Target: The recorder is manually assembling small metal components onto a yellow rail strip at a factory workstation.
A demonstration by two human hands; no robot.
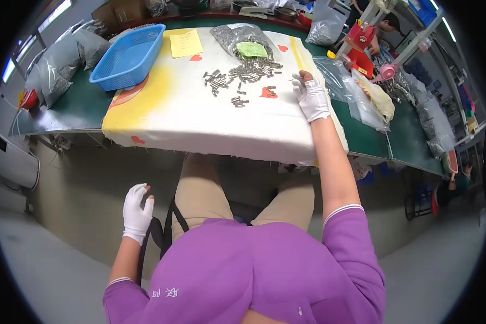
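Observation:
My left hand [138, 211], in a white glove with bare fingertips, hangs beside the chair, below table level. Its thumb and fingers are apart, with nothing between them. At the right edge of the white padded cloth [210, 121] is my right hand [312, 98], gloved the same way. Its fingers are loosely bent and apart, and I make out nothing held. Left of it lie small metal pieces [217, 82], loose on the cloth. More of them spill from a clear plastic bag [235, 36], on which a green slip [252, 49] lies.
A blue plastic basket [129, 56] and a yellow paper [186, 43] lie at the left. Filled clear bags [54, 73] stand beyond the basket. Flat plastic bags [335, 78] and a pink fan [386, 72] are at the right. Another person [389, 24] sits at the back right.

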